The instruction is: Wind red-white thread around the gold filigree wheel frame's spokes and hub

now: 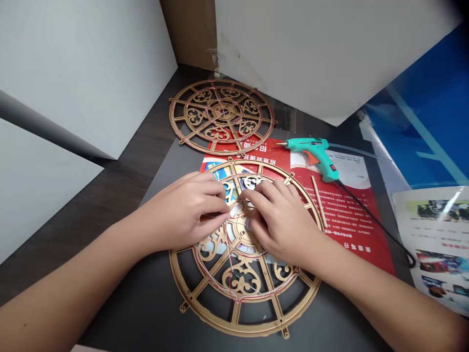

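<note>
A round gold openwork frame (238,329), with spokes, scroll ornaments and small lugs on its rim, lies flat before me. Thin red and white wires (228,244) run along its inner ring and rise loosely near the hub. My left hand (196,208) rests over the frame's left half, thumb and forefinger pinched on the wires beside the hub. Across from it, my right hand (280,217) is closed over the hub's right side, its fingertips bent down. Whatever those fingertips hold is hidden. The two hands are a short gap apart.
A second wired gold frame (176,132) lies behind. At right are a teal glue gun (309,146) with a black cord (370,215), and a thin pale stick (318,200). Red printed sheets (351,215) lie underneath. White panels (278,58) stand at the back and left.
</note>
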### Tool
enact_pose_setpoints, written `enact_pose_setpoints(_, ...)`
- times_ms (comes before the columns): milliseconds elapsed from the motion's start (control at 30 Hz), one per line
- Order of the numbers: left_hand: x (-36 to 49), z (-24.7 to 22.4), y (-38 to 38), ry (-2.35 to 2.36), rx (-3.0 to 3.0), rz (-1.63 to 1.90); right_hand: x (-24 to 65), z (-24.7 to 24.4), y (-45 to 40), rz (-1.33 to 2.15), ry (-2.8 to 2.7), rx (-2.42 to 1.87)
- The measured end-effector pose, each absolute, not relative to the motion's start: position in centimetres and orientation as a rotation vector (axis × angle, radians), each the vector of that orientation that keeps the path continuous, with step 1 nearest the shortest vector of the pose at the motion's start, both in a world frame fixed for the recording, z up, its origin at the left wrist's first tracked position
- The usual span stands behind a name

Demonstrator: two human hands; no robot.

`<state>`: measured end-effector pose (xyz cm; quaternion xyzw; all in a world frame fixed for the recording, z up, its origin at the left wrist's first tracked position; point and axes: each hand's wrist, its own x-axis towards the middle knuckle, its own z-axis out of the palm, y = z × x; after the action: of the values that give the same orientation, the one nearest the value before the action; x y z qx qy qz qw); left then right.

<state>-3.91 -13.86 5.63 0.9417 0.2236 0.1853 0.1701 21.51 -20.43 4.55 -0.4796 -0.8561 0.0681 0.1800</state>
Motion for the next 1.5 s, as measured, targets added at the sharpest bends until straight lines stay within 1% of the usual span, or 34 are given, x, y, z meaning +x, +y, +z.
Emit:
enact_pose_setpoints(167,-3.9,5.7,-13.8,0.636,2.653,0.534,21.8,4.6,-20.2,0.197,-2.412,-1.350)
enact_pose_setpoints(633,-3.8,5.6,-14.0,0.636,2.658,0.514,22.2,5.1,-19.9,-0.032,-2.535,-1.317)
enact_pose_setpoints(833,-3.6,5.7,-14.0,0.625,2.664,0.514,21.5,4.8,-19.9,-0.039,-2.556,-1.364)
enact_pose_setpoints(1000,-3.8,5.6,-13.9,0.621,2.665,0.522,23.4,7.1,-19.2,0.008,-2.474,-1.390)
enact_pose_setpoints(1067,-3.9,5.6,-13.8,0.628,2.654,0.522,26.0,8.6,-18.4,0.029,-2.256,-1.575)
enact_pose_setpoints(1133,-4.0,5.7,-13.8,0.635,2.639,0.505,29.3,9.3,-17.2,0.024,-1.980,-1.931)
enact_pose_setpoints(1233,-4.0,5.7,-13.8,0.653,2.622,0.486,33.5,8.2,-15.6,0.094,-1.795,-2.184)
enact_pose_setpoints(1333,-3.9,5.8,-13.9,0.663,2.613,0.477,35.2,5.8,-14.7,0.204,-1.831,-2.206)
enact_pose_setpoints(1500,-3.9,5.8,-13.9,0.667,2.607,0.487,34.8,4.0,-14.0,0.194,-1.857,-2.182)
